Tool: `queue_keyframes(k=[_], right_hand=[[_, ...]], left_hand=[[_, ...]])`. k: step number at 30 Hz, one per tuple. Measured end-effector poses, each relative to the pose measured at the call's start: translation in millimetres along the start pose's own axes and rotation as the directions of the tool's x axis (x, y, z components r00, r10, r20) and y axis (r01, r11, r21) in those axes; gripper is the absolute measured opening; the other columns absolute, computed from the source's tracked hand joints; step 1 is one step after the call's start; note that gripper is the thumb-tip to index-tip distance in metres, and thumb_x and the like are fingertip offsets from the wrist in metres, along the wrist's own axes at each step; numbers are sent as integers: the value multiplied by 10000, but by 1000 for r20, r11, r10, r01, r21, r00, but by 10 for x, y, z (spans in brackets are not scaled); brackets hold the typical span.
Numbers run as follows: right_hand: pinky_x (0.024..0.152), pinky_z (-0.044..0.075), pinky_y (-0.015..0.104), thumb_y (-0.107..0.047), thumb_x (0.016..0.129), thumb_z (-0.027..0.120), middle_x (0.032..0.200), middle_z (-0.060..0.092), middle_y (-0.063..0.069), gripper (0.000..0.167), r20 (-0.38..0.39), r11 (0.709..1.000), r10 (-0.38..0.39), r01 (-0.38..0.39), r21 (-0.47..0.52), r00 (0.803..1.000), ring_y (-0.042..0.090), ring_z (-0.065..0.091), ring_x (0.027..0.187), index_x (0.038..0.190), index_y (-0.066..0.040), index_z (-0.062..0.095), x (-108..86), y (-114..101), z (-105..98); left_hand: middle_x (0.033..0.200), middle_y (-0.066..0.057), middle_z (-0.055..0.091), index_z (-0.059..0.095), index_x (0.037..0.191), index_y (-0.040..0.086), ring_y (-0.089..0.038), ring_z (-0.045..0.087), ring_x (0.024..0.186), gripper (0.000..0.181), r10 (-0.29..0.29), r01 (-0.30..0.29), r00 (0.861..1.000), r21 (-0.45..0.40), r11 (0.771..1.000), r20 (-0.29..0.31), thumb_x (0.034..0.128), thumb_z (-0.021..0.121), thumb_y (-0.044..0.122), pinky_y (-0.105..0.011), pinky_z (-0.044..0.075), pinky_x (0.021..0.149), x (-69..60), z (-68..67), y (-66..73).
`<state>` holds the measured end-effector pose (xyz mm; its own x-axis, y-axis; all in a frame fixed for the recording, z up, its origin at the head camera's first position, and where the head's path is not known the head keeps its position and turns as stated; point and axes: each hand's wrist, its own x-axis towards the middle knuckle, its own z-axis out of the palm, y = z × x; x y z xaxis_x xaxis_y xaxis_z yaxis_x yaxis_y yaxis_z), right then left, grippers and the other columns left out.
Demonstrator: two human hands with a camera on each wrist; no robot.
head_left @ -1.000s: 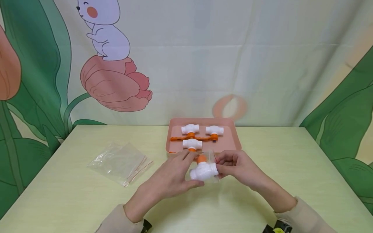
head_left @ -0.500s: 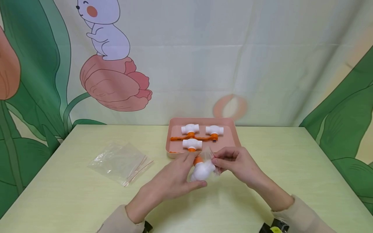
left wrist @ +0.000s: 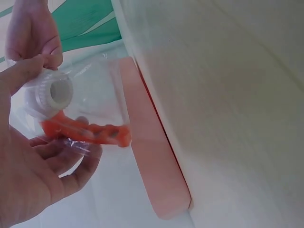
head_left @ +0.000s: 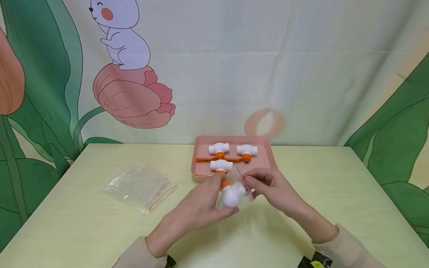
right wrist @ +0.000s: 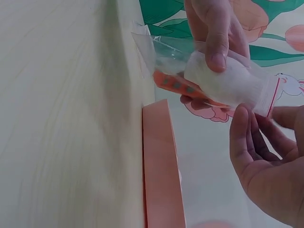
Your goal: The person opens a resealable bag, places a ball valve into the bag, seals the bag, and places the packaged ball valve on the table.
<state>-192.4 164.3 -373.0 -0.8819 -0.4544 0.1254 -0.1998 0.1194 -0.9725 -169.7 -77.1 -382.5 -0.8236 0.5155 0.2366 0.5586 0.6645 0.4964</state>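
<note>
A white ball valve (head_left: 232,196) with an orange handle (right wrist: 175,84) sits inside a clear zip bag (right wrist: 148,45). My left hand (head_left: 197,206) grips the valve through the film, thumb on the white body and fingers on the handle side. At the bag's red-lined mouth, my right hand (head_left: 276,190) pinches the edge between thumb and fingers. The left wrist view shows one ribbed round end (left wrist: 61,91) of the valve facing the camera. Both hands are above the table, just in front of the pink tray (head_left: 266,163).
Three more white valves (head_left: 247,150) with orange handles lie in the tray; part of the nearest is hidden behind my left hand. Flat clear zip bags (head_left: 134,190) lie on the table (head_left: 67,223) to the left. A printed curtain (head_left: 318,74) hangs behind the table.
The bagged valve has turned, so one end now points up and right. My right hand has shifted slightly left and up along the bag's mouth. My left hand keeps its grip.
</note>
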Motion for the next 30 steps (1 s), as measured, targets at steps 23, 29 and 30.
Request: queue_keyframes(k=[23,29,30], right_hand=[[699,587,319,-57,960,695,972,619,93,144,-61,978,-33,19,-209,998,246,596,857,1098,-30,663,-19,19,158],[688,514,262,-39,937,684,949,632,50,127,-36,951,-91,76,-301,995,231,566,824,1063,-53,679,-18,61,124],[691,508,265,-36,930,685,938,630,43,130,-28,947,-101,87,-310,994,229,563,817,1058,-55,681,-19,71,117]], left_hand=[[1112,-24,655,459,1441,9,-170,620,988,898,-6,7,997,14,1000,-74,810,854,513,-356,532,877,34,62,40],[1112,59,615,456,1435,100,-146,613,981,705,-61,65,998,-208,976,24,957,660,577,-330,527,865,-8,14,14],[1095,69,621,466,1419,121,-140,618,963,627,-66,72,997,-236,969,34,998,601,566,-328,530,845,-10,4,8]])
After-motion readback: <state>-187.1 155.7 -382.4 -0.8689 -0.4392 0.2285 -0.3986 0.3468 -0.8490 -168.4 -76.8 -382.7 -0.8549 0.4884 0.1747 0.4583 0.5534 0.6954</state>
